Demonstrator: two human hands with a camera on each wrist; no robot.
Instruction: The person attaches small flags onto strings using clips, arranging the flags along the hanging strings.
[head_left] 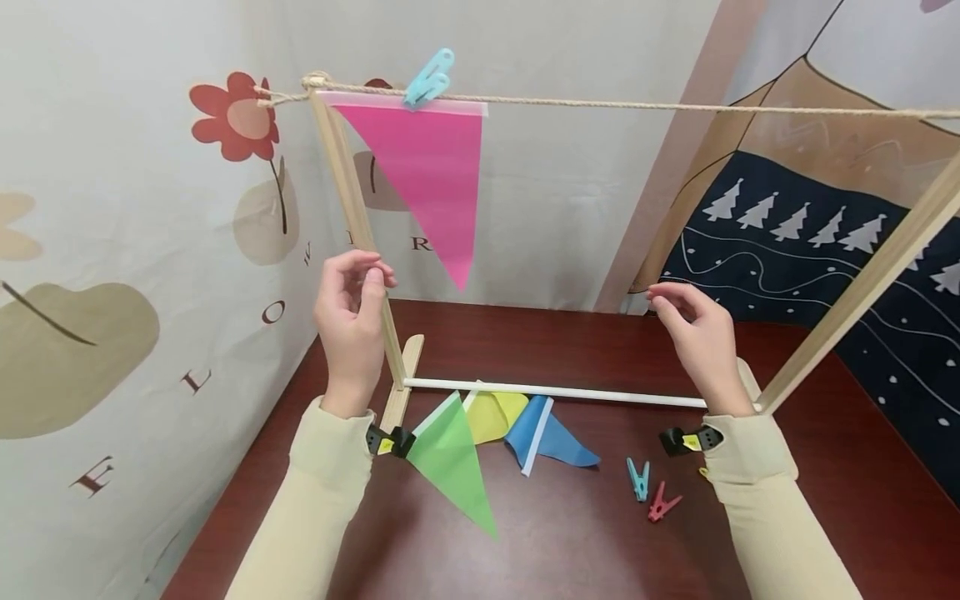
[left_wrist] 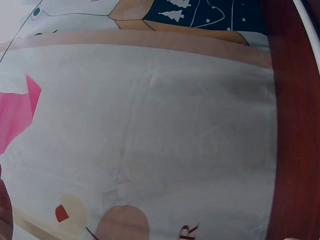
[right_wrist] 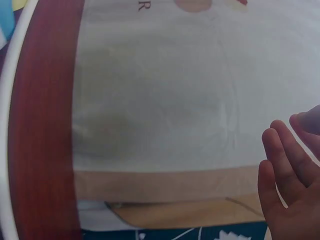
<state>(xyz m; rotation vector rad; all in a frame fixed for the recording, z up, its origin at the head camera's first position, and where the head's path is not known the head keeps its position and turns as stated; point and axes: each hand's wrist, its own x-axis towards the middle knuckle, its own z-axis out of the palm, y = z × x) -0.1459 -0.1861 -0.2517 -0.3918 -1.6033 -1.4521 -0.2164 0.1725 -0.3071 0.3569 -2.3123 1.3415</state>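
A pink pennant (head_left: 442, 167) hangs from the rope (head_left: 600, 102), held by a light blue clothespin (head_left: 429, 79) near its left end. My left hand (head_left: 351, 317) is raised beside the left wooden post (head_left: 348, 183), fingers loosely bent and holding nothing. On the other side, my right hand (head_left: 697, 333) is up near the right post (head_left: 862, 283), its fingers relaxed and the palm bare in the right wrist view. Below lie a green pennant (head_left: 453, 467), a yellow pennant (head_left: 495, 414) and a blue pennant (head_left: 551, 437) on the dark red table (head_left: 570, 533).
A blue clothespin (head_left: 638, 480) and a red clothespin (head_left: 663, 503) lie on the table at the right; something small and yellow shows beside the right cuff. A white rod (head_left: 555, 392) joins the posts low down. Printed cloth (head_left: 540, 233) hangs behind the frame.
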